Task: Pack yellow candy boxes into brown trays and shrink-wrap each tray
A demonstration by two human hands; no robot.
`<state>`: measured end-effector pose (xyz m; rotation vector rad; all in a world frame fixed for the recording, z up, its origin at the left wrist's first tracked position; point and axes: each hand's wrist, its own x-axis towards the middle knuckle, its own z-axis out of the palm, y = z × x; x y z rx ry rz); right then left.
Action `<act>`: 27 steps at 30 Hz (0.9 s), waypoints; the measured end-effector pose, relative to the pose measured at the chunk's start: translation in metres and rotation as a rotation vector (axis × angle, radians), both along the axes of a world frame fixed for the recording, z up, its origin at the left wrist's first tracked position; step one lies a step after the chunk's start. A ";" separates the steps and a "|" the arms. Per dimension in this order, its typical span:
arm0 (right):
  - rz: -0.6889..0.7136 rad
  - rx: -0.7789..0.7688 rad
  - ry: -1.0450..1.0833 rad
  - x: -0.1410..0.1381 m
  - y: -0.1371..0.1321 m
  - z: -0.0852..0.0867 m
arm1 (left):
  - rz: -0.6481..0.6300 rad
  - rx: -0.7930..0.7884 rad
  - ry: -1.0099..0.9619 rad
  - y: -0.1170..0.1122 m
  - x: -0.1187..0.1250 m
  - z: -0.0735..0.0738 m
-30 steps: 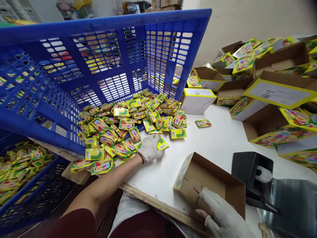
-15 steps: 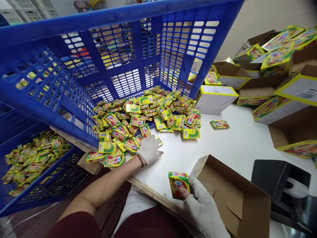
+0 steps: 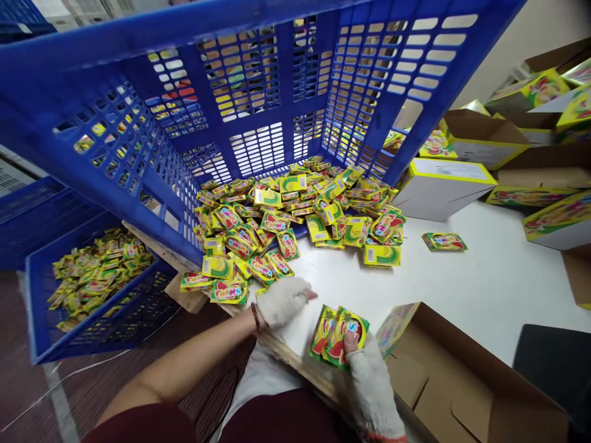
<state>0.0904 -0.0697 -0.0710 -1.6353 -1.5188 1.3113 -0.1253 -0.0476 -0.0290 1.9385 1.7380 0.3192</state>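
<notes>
My right hand [image 3: 372, 375], in a pale glove with the thumb bare, grips two small yellow-green candy boxes [image 3: 339, 335] side by side, fruit pictures facing up. It is just left of an open brown carton [image 3: 462, 375]. My left hand [image 3: 285, 303], gloved too, is palm down over the white table near its front edge. Its fingers are curled together, and whatever lies under them is hidden. Close beyond it spreads a heap of the same candy boxes [image 3: 277, 221], spilling from a tipped blue plastic crate [image 3: 286, 46].
One loose candy box [image 3: 444, 242] lies on the white table [image 3: 415, 277]. Printed display cartons [image 3: 447, 178] are stacked at right beside a black object [image 3: 558, 363]. At lower left, a second blue crate [image 3: 41, 320] holds many candy boxes.
My right hand showed one candy box before; now two are visible in it. My left hand has drawn back from the heap toward the table's front edge. The view has shifted.
</notes>
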 end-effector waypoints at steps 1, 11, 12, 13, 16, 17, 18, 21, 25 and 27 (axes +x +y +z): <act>-0.017 -0.006 -0.032 0.000 -0.002 -0.002 | 0.027 0.038 0.029 0.012 -0.013 0.004; 0.483 0.110 -0.263 -0.007 -0.002 0.000 | -0.208 0.077 0.562 0.121 -0.051 0.039; 0.494 0.072 -0.267 -0.006 -0.002 0.001 | -0.195 0.065 0.548 0.122 -0.050 0.043; 0.494 0.048 -0.259 -0.005 -0.002 0.002 | -0.184 0.053 0.526 0.120 -0.049 0.047; 0.475 0.125 -0.220 -0.002 -0.001 0.006 | -0.196 -0.012 0.428 0.107 -0.042 0.057; 0.479 0.204 -0.224 -0.001 0.001 0.009 | -0.217 -0.049 0.391 0.101 -0.037 0.058; 0.485 0.295 -0.242 -0.002 0.004 0.012 | -0.244 -0.090 0.354 0.093 -0.030 0.059; 0.551 0.496 -0.312 -0.003 0.015 0.023 | -0.338 -0.221 0.226 0.071 -0.004 0.055; 0.680 0.404 -0.384 -0.003 0.022 0.032 | -0.379 -0.345 0.083 0.059 0.003 0.045; 0.699 0.336 -0.451 -0.003 0.019 0.031 | -0.326 -0.320 0.132 0.065 -0.015 0.040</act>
